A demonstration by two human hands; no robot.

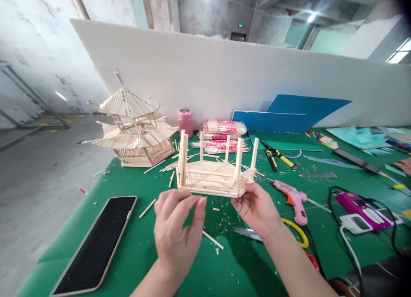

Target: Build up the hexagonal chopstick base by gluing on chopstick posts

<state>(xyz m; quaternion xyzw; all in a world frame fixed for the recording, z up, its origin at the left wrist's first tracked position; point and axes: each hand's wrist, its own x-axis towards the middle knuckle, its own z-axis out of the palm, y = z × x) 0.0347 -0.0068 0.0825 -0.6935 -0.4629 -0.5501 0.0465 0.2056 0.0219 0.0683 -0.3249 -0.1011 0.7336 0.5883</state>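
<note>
Raised above the green table is a wooden-stick pavilion base [208, 177], with upright posts and low railings around its floor. My right hand [257, 209] grips its near right corner between thumb and fingers. My left hand [180, 224] is just in front of the base's near left edge, thumb and forefinger pinched together. Whatever that pinch may hold is too small to make out. Loose sticks [212, 239] and small scraps lie below the hands. Partly behind my right forearm are scissors [297, 230] with yellow and red handles.
A finished-looking stick pavilion [138, 138] stands back left, beside a pink jar [185, 122] and wrapped stick bundles [223, 134]. A phone [96, 245] lies front left. Rightward are a pink glue gun [293, 198], pliers [278, 156], a purple power strip [362, 209] and cables. Another person's hand [404, 165] shows far right.
</note>
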